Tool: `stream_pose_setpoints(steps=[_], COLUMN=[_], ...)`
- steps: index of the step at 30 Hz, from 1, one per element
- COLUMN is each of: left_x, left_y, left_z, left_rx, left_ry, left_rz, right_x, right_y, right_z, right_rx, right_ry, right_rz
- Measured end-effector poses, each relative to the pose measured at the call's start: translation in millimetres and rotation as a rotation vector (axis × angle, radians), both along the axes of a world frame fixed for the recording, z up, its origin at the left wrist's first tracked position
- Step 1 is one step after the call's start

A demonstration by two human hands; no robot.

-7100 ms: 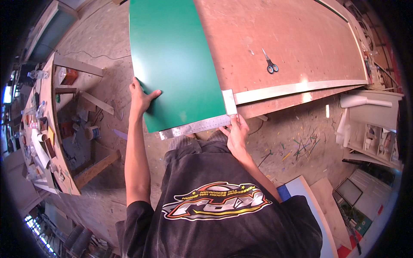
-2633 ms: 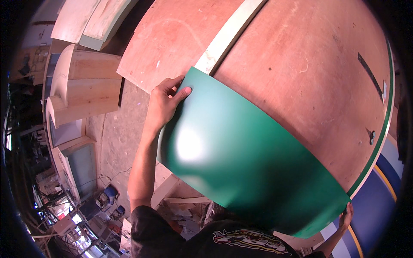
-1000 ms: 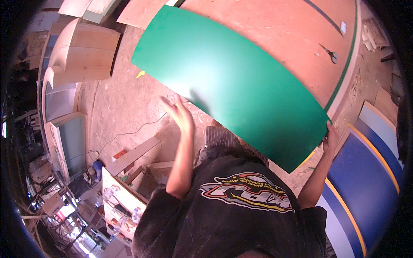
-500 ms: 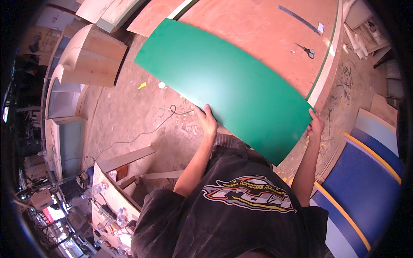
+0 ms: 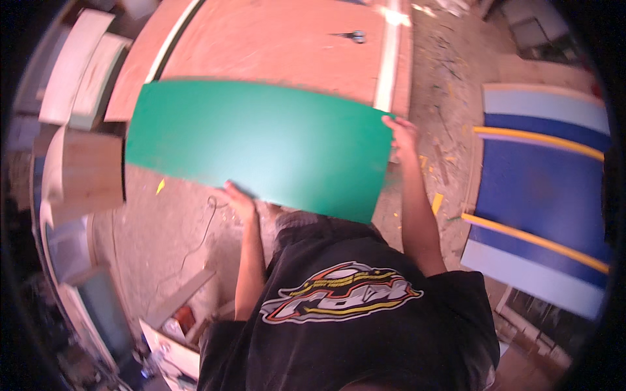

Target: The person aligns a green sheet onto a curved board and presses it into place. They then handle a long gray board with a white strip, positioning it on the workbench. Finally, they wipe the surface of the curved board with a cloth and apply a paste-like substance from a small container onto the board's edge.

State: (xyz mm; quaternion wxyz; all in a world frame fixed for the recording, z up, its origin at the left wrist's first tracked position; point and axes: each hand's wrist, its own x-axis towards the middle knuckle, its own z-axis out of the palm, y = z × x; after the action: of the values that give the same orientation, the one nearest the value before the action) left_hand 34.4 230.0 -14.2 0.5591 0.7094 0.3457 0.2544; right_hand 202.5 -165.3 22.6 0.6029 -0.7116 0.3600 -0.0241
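Hands, bare, 2: R hand (image 5: 405,138) closed w/ bent fingers at far R corner of the green sheet (image 5: 261,143), thumb side up, edge pinched; L hand (image 5: 240,201) part-open at near long edge, L of middle, fingertips at rim, pinch or mere prop can't tell. Green sheet, 1, smooth, oblong, long side running L–R in front of the torso; far edge overlaps near part of desk (image 5: 261,52), near edge out over floor & lap; resting on desk or held just above, can't tell. Step, as judged: two-handed handling/positioning of sheet at desk edge. Next move, prob., calls for even support both sides, surer hold at L, so the long L end doesn't sag or swing. Desk: reddish wood top, w/ pale strip, R (image 5: 388,65) & pale strip, L (image 5: 171,44), near ends of both meeting sheet's far edge; scissors (image 5: 355,36), dark-handled, beyond sheet, well apart from both hands. Floor: yellow scrap (image 5: 160,187) & thin cable (image 5: 201,238), L. Outlying: blue panel w/ yellow bands (image 5: 541,182), far R; curved wood piece (image 5: 88,166), far L. Some blur throughout.
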Motion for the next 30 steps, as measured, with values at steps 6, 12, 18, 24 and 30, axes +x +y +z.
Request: stream_pose_setpoints(steps=[6,12,18,24,30], left_x=[4.3,3.7,15.8,63.8,117.6], left_y=[-8.4,-10.7,-40.2,-227.5,-297.6], left_z=[10.4,13.9,49.0,87.2,74.9], left_rx=[0.020,0.072,0.849,0.915,1.040], left_ry=[-0.107,-0.097,0.348,0.068,0.218], left_rz=[-0.047,-0.085,0.145,-1.091,-1.067], right_x=[-1.8,2.0,8.7,10.0,11.0], right_y=[0.7,-4.8,-13.8,-19.0,-25.5], right_z=[6.4,-8.8,-21.8,-12.3,-0.9], right_rx=[0.177,0.226,0.161,0.215,0.186], right_ry=[-0.033,-0.034,-0.029,0.021,0.055], right_rz=[0.067,0.035,0.143,0.168,0.203])
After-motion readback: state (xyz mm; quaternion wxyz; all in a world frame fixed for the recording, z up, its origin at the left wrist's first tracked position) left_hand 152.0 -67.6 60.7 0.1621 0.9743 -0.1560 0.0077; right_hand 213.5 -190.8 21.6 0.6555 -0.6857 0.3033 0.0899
